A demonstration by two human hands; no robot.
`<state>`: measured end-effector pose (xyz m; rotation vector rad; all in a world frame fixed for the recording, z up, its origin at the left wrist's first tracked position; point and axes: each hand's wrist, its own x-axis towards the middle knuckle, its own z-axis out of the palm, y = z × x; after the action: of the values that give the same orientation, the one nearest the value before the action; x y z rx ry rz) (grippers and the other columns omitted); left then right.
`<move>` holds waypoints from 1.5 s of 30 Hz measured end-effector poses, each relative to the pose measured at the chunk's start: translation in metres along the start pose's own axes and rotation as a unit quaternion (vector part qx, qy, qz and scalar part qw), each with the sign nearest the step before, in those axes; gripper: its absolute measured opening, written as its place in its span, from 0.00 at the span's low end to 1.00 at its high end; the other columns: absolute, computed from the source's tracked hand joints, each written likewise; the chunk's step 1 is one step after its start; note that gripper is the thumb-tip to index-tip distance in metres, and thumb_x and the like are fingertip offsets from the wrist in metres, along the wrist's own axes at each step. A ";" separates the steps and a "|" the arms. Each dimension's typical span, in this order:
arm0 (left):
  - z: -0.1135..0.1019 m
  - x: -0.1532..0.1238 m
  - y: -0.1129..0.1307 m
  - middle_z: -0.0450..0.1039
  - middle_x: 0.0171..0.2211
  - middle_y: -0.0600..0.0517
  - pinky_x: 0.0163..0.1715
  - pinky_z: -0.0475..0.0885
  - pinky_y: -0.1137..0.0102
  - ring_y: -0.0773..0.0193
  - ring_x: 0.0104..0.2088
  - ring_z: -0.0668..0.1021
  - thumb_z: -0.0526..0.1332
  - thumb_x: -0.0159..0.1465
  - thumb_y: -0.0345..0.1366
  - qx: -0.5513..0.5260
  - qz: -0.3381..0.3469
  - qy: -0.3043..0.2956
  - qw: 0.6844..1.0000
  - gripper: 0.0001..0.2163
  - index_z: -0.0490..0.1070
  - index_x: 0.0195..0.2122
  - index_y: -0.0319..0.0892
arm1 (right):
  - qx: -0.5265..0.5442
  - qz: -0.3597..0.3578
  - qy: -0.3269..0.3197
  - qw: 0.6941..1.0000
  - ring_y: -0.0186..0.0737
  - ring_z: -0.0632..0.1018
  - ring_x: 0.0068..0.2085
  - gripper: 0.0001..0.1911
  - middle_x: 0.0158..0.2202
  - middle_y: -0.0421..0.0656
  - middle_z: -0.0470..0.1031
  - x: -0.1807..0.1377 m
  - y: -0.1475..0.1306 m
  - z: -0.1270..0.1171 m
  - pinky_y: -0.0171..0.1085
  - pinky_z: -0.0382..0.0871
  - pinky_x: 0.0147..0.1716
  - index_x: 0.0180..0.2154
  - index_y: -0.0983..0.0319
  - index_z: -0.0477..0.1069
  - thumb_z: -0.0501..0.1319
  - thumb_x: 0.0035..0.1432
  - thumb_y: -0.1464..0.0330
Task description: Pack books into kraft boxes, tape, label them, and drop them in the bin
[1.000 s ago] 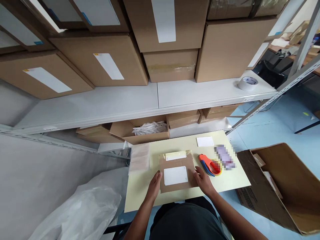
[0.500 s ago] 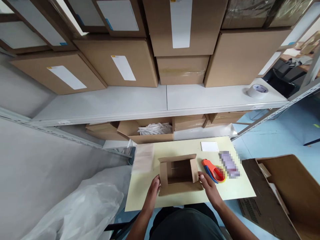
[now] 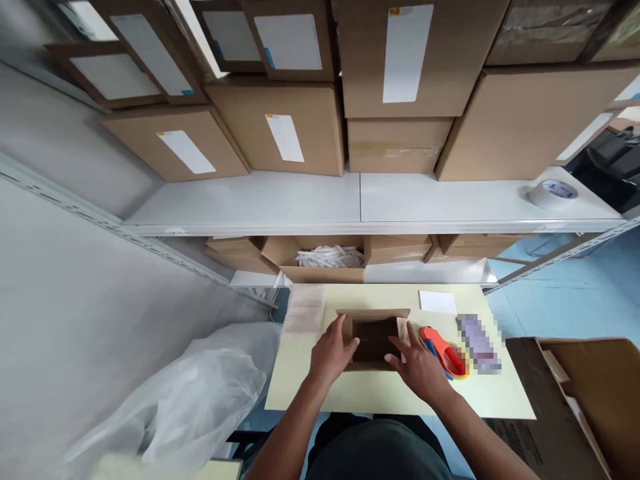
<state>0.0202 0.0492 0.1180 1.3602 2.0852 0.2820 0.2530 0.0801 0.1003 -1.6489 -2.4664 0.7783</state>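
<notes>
While the box gapes upward, left hand and right hand look mid flap-folding, can't tell if fingers grip; next probably needs flaps held clear.

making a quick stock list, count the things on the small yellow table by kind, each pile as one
Open cardboard box: 1
Tape dispenser: 1
White card or card pile: 1
Pile of pale sheets: 1
Purple item, blurred out: 1
Total: 5

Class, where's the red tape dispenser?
In the head view, the red tape dispenser lies on the table, beside the right hand, right of the small box.
</notes>
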 end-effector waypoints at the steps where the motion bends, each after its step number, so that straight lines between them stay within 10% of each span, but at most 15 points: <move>1: -0.001 0.003 0.004 0.68 0.64 0.39 0.54 0.70 0.61 0.47 0.60 0.74 0.59 0.66 0.40 0.018 -0.008 -0.003 1.000 0.31 0.55 0.70 0.41 | -0.012 0.008 -0.010 1.000 0.64 0.73 0.62 0.24 0.72 0.58 0.55 0.002 -0.003 0.002 0.53 0.76 0.50 0.59 0.59 0.72 0.57 0.67 0.56; 8: -0.002 0.027 -0.043 0.81 0.45 0.44 0.44 0.73 0.63 0.53 0.44 0.83 0.53 0.67 0.33 -0.129 -0.042 0.013 0.991 0.24 0.61 0.65 0.42 | 0.067 0.040 0.092 0.993 0.59 0.76 0.59 0.28 0.62 0.57 0.72 0.003 0.020 0.010 0.56 0.74 0.54 0.60 0.64 0.68 0.52 0.69 0.52; 13: -0.005 0.069 -0.118 0.76 0.55 0.44 0.54 0.72 0.65 0.57 0.55 0.79 0.50 0.72 0.42 -0.185 -0.121 0.120 0.968 0.21 0.63 0.63 0.43 | 0.098 0.021 0.111 0.989 0.55 0.74 0.61 0.25 0.66 0.52 0.67 -0.007 0.026 0.003 0.55 0.75 0.54 0.56 0.58 0.71 0.52 0.69 0.50; 17: -0.010 0.107 -0.160 0.63 0.65 0.31 0.63 0.62 0.54 0.44 0.67 0.65 0.59 0.66 0.37 -0.098 -0.218 0.155 0.959 0.27 0.59 0.65 0.33 | 0.082 -0.043 0.189 0.978 0.55 0.71 0.64 0.21 0.65 0.51 0.67 -0.021 0.003 -0.004 0.54 0.75 0.55 0.57 0.57 0.71 0.55 0.69 0.54; 26: -0.012 0.144 -0.197 0.70 0.57 0.31 0.55 0.70 0.56 0.40 0.59 0.74 0.62 0.65 0.39 -0.031 -0.277 0.072 0.958 0.17 0.71 0.52 0.34 | 0.146 -0.202 0.170 0.953 0.47 0.80 0.56 0.15 0.59 0.50 0.75 -0.038 -0.094 0.000 0.41 0.80 0.51 0.54 0.58 0.73 0.60 0.67 0.69; 37: -0.028 0.145 -0.214 0.77 0.51 0.38 0.51 0.71 0.60 0.48 0.54 0.78 0.66 0.60 0.32 -0.103 -0.237 0.030 0.965 0.19 0.70 0.52 0.36 | 0.223 -0.242 0.093 0.940 0.45 0.79 0.57 0.16 0.58 0.52 0.75 -0.026 -0.172 0.022 0.37 0.78 0.53 0.55 0.59 0.72 0.59 0.67 0.70; 45: -0.081 0.067 -0.215 0.79 0.48 0.44 0.44 0.77 0.64 0.53 0.46 0.82 0.61 0.63 0.43 -0.338 -0.072 0.042 0.937 0.22 0.64 0.56 0.41 | 0.402 -0.019 0.028 0.915 0.51 0.79 0.55 0.25 0.57 0.54 0.75 -0.002 -0.186 0.038 0.48 0.79 0.51 0.60 0.57 0.69 0.60 0.66 0.53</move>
<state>-0.2076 0.0249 0.0496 0.7838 1.8738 0.9098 0.0844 0.0100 0.1509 -1.2583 -1.7240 1.4497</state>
